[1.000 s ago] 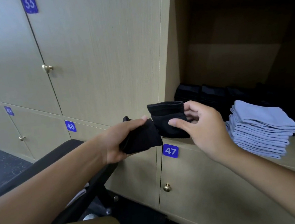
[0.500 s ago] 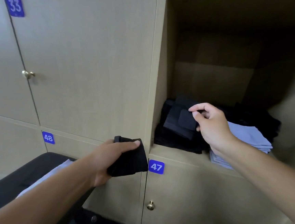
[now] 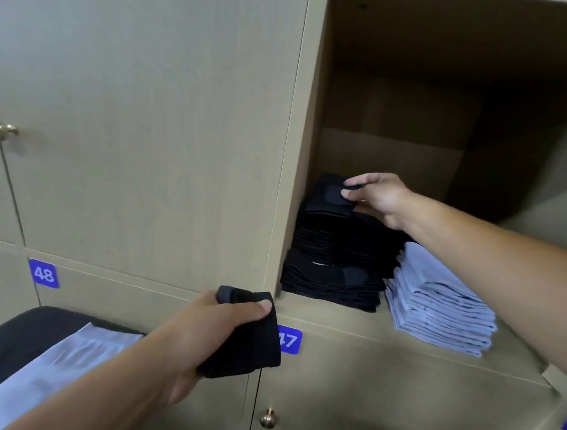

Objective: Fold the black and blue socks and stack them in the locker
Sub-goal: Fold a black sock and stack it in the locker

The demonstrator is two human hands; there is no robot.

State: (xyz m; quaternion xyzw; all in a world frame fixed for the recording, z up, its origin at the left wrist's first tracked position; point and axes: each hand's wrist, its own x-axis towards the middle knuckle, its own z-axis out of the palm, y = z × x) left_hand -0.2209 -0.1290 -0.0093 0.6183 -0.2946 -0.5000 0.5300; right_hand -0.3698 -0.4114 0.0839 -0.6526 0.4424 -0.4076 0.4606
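Two hands are gripping folded black fabric socks. Right hand [image 3: 382,199] is pinching one sock [image 3: 329,201] atop the black stack [image 3: 331,272] inside the open beige wooden locker [image 3: 327,108]. Left hand [image 3: 214,337] is clutching another sock [image 3: 248,341] outside.

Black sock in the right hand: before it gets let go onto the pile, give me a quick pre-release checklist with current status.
1. Folded black sock over the black sock stack: ok, at its top.
2. Right hand grips it: ok, fingers pinch it.
3. Sock flat on the stack: cannot tell.
4. Black stack straight: not ok, layers look offset.
5. Blue sock stack apart from the drop spot: ok, lies to the right.
6. Left hand holds the second black sock outside the locker: ok.
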